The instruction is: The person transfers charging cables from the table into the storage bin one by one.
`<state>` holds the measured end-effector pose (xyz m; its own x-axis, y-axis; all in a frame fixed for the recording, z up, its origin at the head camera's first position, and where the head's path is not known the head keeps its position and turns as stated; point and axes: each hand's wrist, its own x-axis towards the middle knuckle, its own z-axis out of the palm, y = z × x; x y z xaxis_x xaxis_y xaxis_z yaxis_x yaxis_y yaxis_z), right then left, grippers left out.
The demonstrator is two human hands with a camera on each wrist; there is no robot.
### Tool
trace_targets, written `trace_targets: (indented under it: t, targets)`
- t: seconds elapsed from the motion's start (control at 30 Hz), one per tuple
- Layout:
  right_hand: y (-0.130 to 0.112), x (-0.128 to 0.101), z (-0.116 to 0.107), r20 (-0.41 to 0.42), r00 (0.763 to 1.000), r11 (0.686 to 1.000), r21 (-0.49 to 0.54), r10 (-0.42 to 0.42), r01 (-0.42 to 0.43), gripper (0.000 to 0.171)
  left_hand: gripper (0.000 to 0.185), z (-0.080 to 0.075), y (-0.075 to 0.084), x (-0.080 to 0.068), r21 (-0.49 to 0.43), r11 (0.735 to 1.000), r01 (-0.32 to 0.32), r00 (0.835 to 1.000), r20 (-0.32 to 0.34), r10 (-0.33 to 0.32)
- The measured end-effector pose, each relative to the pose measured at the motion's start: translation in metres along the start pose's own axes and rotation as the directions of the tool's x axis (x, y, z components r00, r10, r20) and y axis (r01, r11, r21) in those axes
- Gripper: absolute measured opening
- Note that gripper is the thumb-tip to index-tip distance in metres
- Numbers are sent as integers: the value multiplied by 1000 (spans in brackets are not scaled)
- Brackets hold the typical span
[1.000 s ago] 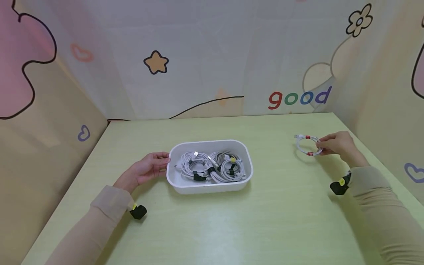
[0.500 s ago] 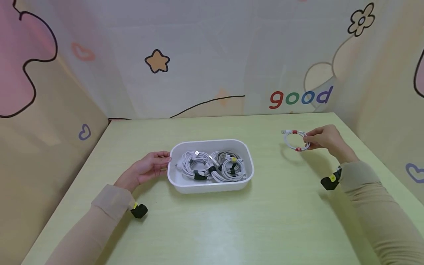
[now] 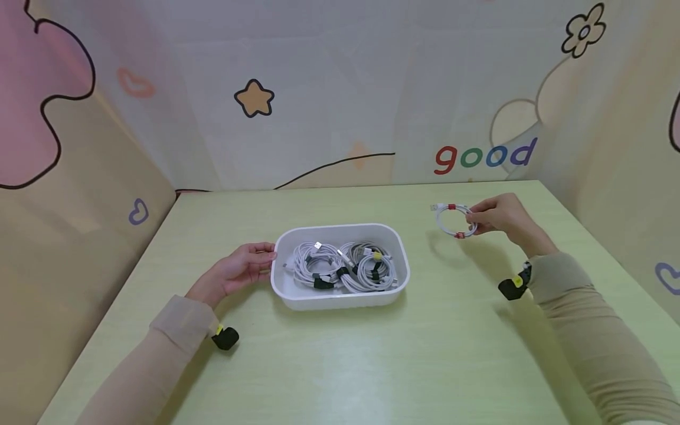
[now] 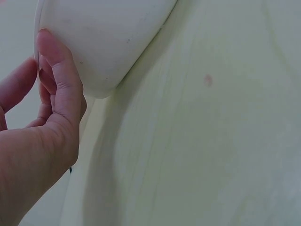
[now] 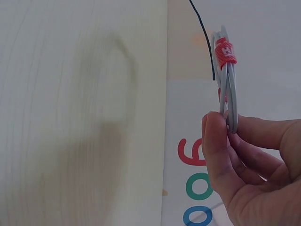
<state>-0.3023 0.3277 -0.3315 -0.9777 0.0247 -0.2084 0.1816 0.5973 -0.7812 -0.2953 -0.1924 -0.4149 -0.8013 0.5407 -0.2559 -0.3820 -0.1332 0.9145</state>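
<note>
Pinched between thumb and fingers of the right hand (image 3: 499, 213), a coiled white cable (image 3: 453, 221) with red ties hangs above the table (image 3: 372, 354). Relaxed, fingers nearly straight, the left hand (image 3: 236, 271) touches the white tub (image 3: 340, 295) holding more cables (image 3: 340, 268).

sleeves (image 3: 175, 321): beige, long | wrist cameras (image 3: 225, 338): black, yellow mark

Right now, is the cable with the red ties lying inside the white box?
No, the right hand pinches the red-tied cable up above the table, away from the white box.
</note>
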Motion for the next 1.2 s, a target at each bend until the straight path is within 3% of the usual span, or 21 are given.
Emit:
trace_targets:
  t: [0.67, 1.2]
  targets:
    - [-41, 1, 29, 20, 998, 999, -8, -53, 53, 37, 12, 0, -1, 0, -24, 1000, -1, 1000, -6, 1]
    - [-60, 2, 51, 52, 996, 997, -18, -77, 79, 36, 14, 0, -1, 0, -27, 1000, 3, 1000, -10, -3]
